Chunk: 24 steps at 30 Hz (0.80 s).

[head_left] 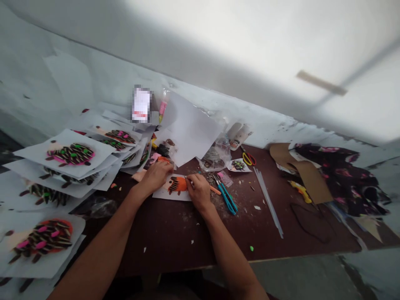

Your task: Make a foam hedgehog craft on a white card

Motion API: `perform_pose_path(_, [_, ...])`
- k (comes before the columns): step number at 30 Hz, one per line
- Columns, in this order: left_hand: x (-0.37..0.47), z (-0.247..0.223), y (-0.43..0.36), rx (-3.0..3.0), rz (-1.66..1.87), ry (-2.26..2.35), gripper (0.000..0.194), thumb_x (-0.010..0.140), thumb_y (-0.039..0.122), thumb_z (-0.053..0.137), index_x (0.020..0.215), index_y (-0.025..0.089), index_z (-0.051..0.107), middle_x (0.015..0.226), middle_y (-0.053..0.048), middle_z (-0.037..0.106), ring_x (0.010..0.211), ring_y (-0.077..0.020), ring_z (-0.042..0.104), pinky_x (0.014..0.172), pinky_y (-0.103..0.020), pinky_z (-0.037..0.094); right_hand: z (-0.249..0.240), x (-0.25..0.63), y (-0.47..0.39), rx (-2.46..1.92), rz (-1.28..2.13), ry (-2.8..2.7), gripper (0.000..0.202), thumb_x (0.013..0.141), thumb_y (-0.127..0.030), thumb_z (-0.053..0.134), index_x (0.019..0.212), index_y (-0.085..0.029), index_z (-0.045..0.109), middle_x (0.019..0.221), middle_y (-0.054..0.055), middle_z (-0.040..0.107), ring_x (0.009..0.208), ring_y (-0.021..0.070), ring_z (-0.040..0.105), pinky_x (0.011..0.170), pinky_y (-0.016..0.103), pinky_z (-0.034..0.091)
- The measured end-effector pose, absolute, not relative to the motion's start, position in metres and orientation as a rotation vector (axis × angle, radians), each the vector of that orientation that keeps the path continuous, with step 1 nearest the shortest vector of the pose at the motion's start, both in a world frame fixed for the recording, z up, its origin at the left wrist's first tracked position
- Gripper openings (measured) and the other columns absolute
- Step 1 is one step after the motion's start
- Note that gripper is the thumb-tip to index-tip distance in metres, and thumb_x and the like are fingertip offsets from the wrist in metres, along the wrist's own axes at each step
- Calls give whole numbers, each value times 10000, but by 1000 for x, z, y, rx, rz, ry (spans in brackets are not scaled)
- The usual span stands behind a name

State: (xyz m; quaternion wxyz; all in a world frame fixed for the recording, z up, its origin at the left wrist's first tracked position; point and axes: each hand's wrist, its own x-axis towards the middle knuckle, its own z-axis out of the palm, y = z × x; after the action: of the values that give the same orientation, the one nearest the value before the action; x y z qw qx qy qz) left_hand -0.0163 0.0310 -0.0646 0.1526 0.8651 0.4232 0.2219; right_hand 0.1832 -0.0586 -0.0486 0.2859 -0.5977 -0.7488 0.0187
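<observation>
A small white card (158, 193) lies on the dark red table, bearing an orange hedgehog figure (181, 183) with a peach face and dark striped spines like sunflower seeds. My left hand (156, 175) is at the card's upper left corner, its fingers curled together near the face; what they grip, if anything, is hidden. From the right, my right hand (200, 192) reaches over the hedgehog's back with thumb and fingers pinched. Anything between those fingertips is too small to make out. An orange stick-like piece (215, 190) shows just beyond my right hand.
Finished hedgehog cards (70, 152) are stacked at left. Teal-handled scissors (228, 198), loose seeds, red-and-yellow scissors (249, 158) and clear glue sticks (268, 202) lie to the right. Farther right are a yellow glue gun (300, 191), cardboard (312, 179) and dark floral cloth (346, 179). White paper (190, 125) leans behind.
</observation>
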Motion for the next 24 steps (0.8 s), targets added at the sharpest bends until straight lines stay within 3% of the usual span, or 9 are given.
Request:
perform_pose_path(3, [-17, -65, 32, 2480, 621, 1214, 232, 894, 98, 495, 836, 187, 702, 892, -99, 705, 897, -248, 611, 812, -366, 469, -50, 183, -58, -1577, 42, -2005, 198, 1001, -197, 515, 940, -204, 704, 892, 60, 707, 869, 198, 633, 804, 289, 469])
perform_pose_path(9, [-17, -68, 33, 2461, 652, 1200, 228, 887, 104, 507, 815, 191, 705, 896, -90, 717, 907, -239, 614, 824, -363, 476, -53, 183, -58, -1570, 55, -1993, 276, 980, -141, 495, 1158, -188, 701, 933, 80, 721, 895, 208, 648, 828, 304, 490])
perform_pose_path(18, [-19, -68, 34, 2413, 667, 1174, 251, 894, 114, 504, 821, 192, 732, 919, -99, 726, 901, -244, 619, 838, -380, 486, -51, 182, -58, -1570, 36, -1978, 209, 951, -132, 503, 979, -191, 702, 898, 75, 703, 874, 213, 628, 816, 315, 481])
perform_pose_path(24, [-20, -68, 35, 2413, 686, 1171, 231, 886, 125, 521, 817, 197, 730, 906, -87, 726, 878, -236, 618, 831, -375, 491, -52, 181, -58, -1575, 62, -1983, 206, 980, -165, 486, 986, -195, 690, 900, 72, 704, 886, 211, 632, 832, 320, 480])
